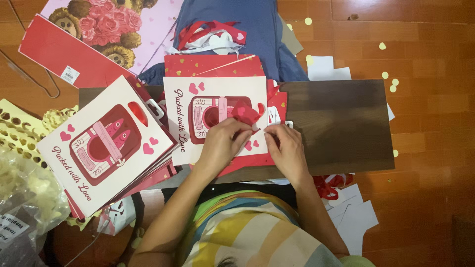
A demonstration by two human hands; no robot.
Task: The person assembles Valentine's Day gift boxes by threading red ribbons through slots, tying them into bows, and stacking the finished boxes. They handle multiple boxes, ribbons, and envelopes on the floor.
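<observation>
left hand: fingers pinch red ribbon | right hand: fingers pinch ribbon end | ribbon lies on white gift bag, on dark wooden worktop | stack of matching bags left

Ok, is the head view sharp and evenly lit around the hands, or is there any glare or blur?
Head view: sharp and evenly lit at the left hand and right hand on the red ribbon bow; soft shadows only, no glare; the clear plastic bag at the left edge looks blurred.

Two hands, one red ribbon, one dark board, one wire hanger.
</observation>
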